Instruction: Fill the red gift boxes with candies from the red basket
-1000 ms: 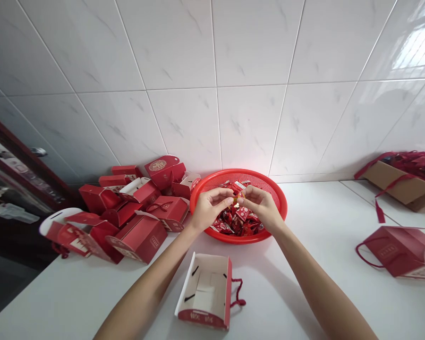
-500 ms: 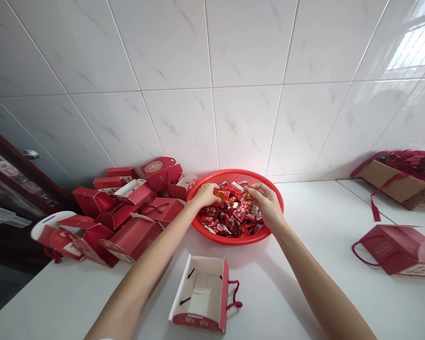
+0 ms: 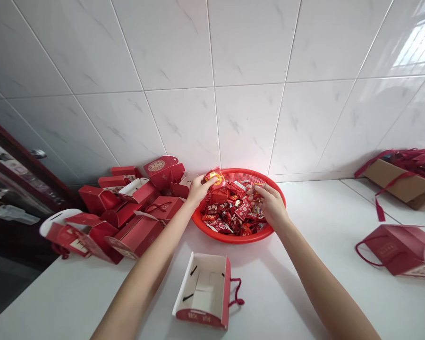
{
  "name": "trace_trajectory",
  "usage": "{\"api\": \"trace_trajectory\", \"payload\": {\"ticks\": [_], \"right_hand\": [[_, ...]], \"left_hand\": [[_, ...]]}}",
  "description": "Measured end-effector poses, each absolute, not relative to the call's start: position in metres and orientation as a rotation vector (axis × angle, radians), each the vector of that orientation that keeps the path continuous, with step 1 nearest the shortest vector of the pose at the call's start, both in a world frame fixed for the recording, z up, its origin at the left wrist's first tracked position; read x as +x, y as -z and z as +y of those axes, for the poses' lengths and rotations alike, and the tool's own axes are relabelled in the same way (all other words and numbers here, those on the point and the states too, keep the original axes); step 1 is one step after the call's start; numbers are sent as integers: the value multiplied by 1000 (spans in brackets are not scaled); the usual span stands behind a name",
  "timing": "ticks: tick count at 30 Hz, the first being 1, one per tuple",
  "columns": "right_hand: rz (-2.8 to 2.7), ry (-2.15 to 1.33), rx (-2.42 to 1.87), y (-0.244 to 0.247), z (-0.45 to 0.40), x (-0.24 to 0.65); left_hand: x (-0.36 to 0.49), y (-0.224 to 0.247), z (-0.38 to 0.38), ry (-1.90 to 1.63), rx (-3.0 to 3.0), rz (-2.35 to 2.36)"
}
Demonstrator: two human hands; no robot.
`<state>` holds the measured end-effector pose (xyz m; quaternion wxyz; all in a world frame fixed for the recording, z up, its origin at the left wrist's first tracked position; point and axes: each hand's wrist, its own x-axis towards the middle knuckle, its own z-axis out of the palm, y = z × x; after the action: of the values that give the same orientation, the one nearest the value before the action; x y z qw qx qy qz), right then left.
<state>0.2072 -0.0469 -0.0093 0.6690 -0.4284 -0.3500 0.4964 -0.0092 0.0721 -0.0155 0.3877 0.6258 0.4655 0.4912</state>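
Observation:
A red plastic basket (image 3: pixel 239 240) stands against the wall, heaped with wrapped candies (image 3: pixel 230 215). At its left rim, my left hand (image 3: pixel 198 190) is closed on a red and yellow candy packet (image 3: pixel 216 178), raised above the heap. My right hand (image 3: pixel 273 204) is over the basket's right side with fingers pinched around a small red and yellow wrapped candy (image 3: pixel 258 186), partly hidden by the fingers. In front of the basket lies an open red gift box (image 3: pixel 208 290); its white inside shows bare, and a dark red cord handle hangs at its right.
Several red gift boxes (image 3: pixel 136 234) are piled left of the basket. Another red gift box (image 3: pixel 393 250) with a cord handle sits at the right. Behind it is a cardboard box (image 3: pixel 393 182) of dark red ribbons. A white tiled wall (image 3: pixel 248 123) bounds the white counter (image 3: pixel 313 217).
My left hand has lifted a candy packet up out of the heap. My right hand has shifted slightly and now holds a candy just above the others.

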Motion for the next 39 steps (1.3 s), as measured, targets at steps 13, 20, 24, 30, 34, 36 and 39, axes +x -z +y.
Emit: {"api": "trace_trajectory", "payload": {"ticks": [13, 20, 24, 30, 34, 36, 39], "right_hand": [[-778, -1142, -948, 6, -49, 205], [-736, -1129, -947, 7, -48, 207], [-699, -1106, -950, 8, -47, 207], [-702, -1124, -979, 9, -48, 207], [-737, -1168, -982, 5, -51, 205], [-766, -1200, -967, 2, -54, 203], [-809, -1252, -938, -1, -57, 201]], "left_hand": [[-9, 18, 73, -1158, 1552, 1154], [-10, 19, 73, -1272, 1555, 966], [-14, 19, 76, -1394, 1612, 906], [-13, 13, 70, -1480, 1766, 807], [-10, 10, 56, -1501, 1957, 707], [-8, 10, 47, -1488, 2054, 663], [-3, 9, 36, -1412, 2123, 591]]}}
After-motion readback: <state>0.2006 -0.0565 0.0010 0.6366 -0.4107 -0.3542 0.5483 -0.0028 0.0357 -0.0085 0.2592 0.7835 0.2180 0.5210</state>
